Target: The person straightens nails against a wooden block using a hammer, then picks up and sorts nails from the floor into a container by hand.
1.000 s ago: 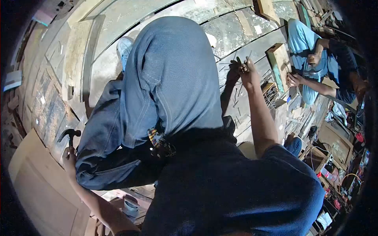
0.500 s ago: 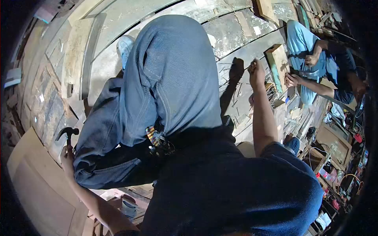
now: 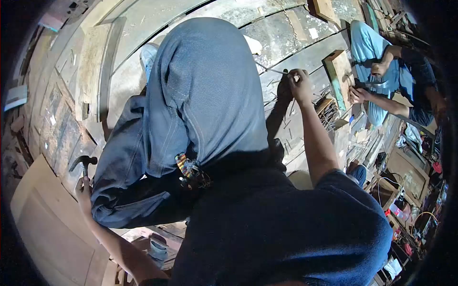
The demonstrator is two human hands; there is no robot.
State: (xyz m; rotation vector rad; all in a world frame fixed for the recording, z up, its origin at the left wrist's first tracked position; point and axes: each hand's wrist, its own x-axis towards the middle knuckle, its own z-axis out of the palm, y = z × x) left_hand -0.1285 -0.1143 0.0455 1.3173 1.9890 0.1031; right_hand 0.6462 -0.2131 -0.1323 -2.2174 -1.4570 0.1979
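Note:
At the left, my left hand (image 3: 83,189) is closed around the handle of a claw hammer (image 3: 84,162), its dark head up. On the right side my right hand (image 3: 300,86) pinches a thin nail (image 3: 275,71) between thumb and fingertips, above the floor. Loose nails (image 3: 288,128) are scattered below that hand, and a heap of them (image 3: 328,114) lies to its right. My raised knee (image 3: 214,81) in dark jeans sits between the two hands and hides part of the floor.
Another person (image 3: 381,81) sits at the right with a hand on a wooden block (image 3: 339,78). Boards (image 3: 93,71) lie at upper left, a curved brown panel (image 3: 52,224) at lower left. Clutter and a wooden frame (image 3: 405,176) stand at the right.
My right hand has shifted a little left and turned, so the thin nail now points left from its fingertips. The hammer in my left hand has moved slightly right.

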